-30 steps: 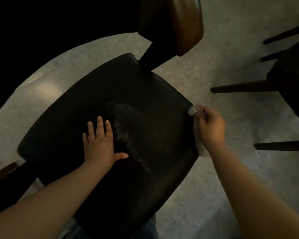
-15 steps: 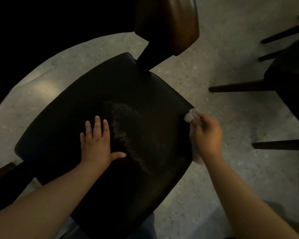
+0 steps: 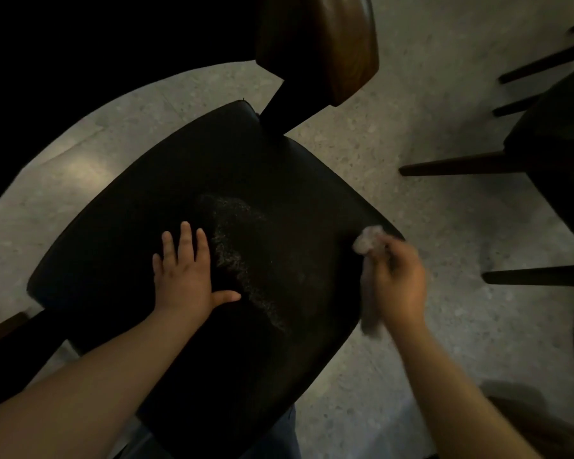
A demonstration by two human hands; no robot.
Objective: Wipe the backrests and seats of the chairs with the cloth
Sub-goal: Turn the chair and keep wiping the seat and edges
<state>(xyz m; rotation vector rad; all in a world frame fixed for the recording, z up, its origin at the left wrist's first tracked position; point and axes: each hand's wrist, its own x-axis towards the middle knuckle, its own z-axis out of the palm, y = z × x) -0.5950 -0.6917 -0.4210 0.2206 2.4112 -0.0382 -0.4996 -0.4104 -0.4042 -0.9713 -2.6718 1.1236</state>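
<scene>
1. Seat of the near chair — black, padded, with rounded corners — fills the middle of the view. A pale grainy smear runs from its centre toward its near edge. Its near-left corner is lost in shadow.
2. Speckled grey floor lies open off the seat's right edge and beyond its far-left edge. The top left of the view is black and unreadable.
3. Second dark chair stands well apart at the right, cut off by the frame, its legs pointing toward the near chair.
4. Brown glossy backrest rises from the seat's far corner, its top cut off.
5. Left hand lies flat on the seat, just left of the smear, fingers straight and slightly spread, thumb out to the side.
6. Right hand, blurred, is at the seat's right edge with its fingers curled round the cloth.
7. Cloth — pale, bunched — pokes out beyond the fingers onto the right edge, and a strip of it hangs below the hand beside that edge.
</scene>
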